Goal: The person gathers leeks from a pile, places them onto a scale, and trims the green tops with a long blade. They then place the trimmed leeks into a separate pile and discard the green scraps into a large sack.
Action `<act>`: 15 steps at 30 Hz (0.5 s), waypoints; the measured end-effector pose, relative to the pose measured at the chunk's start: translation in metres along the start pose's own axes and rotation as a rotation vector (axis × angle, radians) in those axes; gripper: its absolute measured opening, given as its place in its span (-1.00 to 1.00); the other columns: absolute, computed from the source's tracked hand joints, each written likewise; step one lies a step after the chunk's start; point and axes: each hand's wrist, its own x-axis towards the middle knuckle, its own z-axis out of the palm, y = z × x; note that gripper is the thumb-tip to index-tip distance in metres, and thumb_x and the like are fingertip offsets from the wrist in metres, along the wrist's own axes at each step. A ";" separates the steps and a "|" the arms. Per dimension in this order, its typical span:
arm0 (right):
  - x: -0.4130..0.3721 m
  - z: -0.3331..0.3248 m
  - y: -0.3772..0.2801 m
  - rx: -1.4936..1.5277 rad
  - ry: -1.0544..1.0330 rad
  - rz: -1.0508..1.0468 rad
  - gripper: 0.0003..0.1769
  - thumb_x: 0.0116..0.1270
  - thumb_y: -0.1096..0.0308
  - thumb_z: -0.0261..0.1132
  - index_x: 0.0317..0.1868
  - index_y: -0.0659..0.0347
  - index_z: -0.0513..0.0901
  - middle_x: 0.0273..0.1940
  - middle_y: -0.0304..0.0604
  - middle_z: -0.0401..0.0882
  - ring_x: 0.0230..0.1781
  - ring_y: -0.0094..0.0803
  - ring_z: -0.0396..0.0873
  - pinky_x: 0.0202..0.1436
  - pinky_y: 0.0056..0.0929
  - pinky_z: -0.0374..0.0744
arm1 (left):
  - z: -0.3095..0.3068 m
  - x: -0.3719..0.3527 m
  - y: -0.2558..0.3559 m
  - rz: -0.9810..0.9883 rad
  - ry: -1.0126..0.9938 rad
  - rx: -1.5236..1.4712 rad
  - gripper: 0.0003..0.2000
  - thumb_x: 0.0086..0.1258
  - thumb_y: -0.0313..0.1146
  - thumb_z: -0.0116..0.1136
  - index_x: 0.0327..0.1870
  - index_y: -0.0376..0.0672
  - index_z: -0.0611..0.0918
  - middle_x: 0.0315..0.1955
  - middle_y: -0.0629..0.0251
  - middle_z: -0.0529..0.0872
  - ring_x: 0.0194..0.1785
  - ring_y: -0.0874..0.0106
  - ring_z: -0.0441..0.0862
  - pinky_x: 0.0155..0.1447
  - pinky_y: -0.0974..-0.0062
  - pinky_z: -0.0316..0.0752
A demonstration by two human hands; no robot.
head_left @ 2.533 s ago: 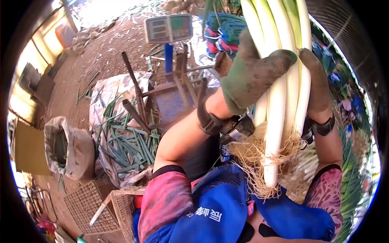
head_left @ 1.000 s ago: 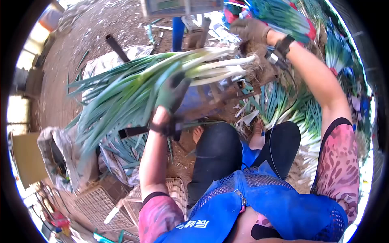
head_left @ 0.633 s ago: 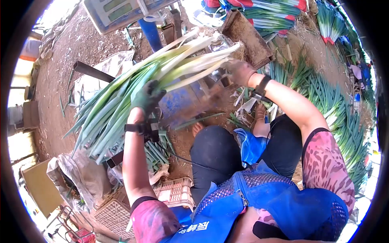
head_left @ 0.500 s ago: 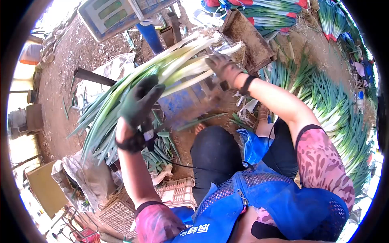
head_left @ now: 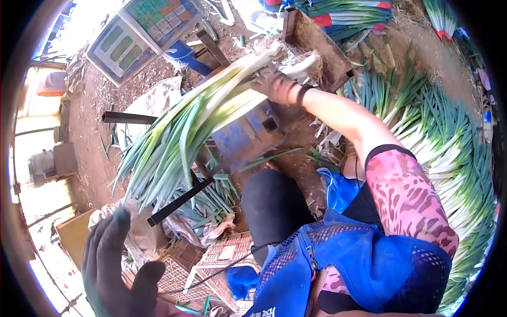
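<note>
A loose bunch of long green onions (head_left: 174,124) lies across a metal stand with a blue surface (head_left: 245,132), white ends toward the upper right and green leaves hanging lower left. My right hand (head_left: 277,87), in a dark glove, is on the white stalks with its fingers curled over them; the fingertips are partly hidden. Away from the bunch, my left hand (head_left: 119,264) is at the lower left, gloved and holding nothing, its thumb and fingers apart.
A digital scale (head_left: 142,39) stands at the upper left, beside a rusty metal trough (head_left: 319,50). Dark metal bars (head_left: 182,201) stick out under the leaves. Many green onions (head_left: 438,137) lie piled on the right. Plastic crates (head_left: 224,259) sit below.
My left hand has let go of the leaves and moved down and left. My right hand has shifted slightly left along the white stalks. The view has tilted a little.
</note>
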 end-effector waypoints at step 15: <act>-0.039 0.056 0.001 0.613 0.167 0.140 -0.52 0.32 0.21 0.26 0.24 0.02 0.49 0.10 0.01 0.57 0.12 -0.06 0.56 0.15 -0.09 0.52 | 0.311 0.143 -0.054 -0.024 -0.220 -0.278 -0.51 0.32 -0.18 0.29 0.24 -0.18 0.54 0.07 -0.04 0.66 0.13 -0.01 0.60 0.17 0.14 0.50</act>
